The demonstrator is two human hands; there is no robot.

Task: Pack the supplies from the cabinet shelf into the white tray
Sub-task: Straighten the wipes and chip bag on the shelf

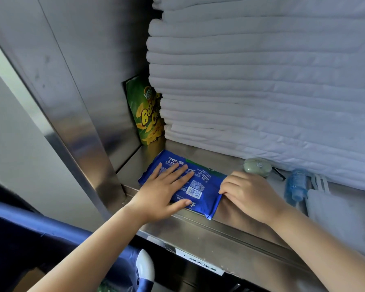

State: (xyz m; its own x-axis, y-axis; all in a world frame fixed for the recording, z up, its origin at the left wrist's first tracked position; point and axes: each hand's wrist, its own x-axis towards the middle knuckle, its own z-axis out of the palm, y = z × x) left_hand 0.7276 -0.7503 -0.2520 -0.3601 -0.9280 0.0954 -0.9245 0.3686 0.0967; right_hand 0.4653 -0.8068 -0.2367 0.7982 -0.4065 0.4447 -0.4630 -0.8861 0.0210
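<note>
A flat blue pack of wipes [200, 184] lies on the steel cabinet shelf [200, 152], one corner over the front lip. My left hand [163, 191] lies flat on its left half, fingers straight, thumb along the near edge. My right hand [249, 193] pinches the pack's right edge with curled fingers. A green bag of banana chips [144, 114] stands upright at the back left of the shelf, partly hidden by linen. A small blue bottle [295, 185] lies to the right. The white tray is not clearly in view.
A tall stack of folded white linen [261, 81] fills the shelf behind the pack. A pale green round case [254, 166] sits by my right hand, white bags [333, 207] further right. The steel cabinet wall [76, 102] closes the left side. Blue fabric [30, 224] hangs below.
</note>
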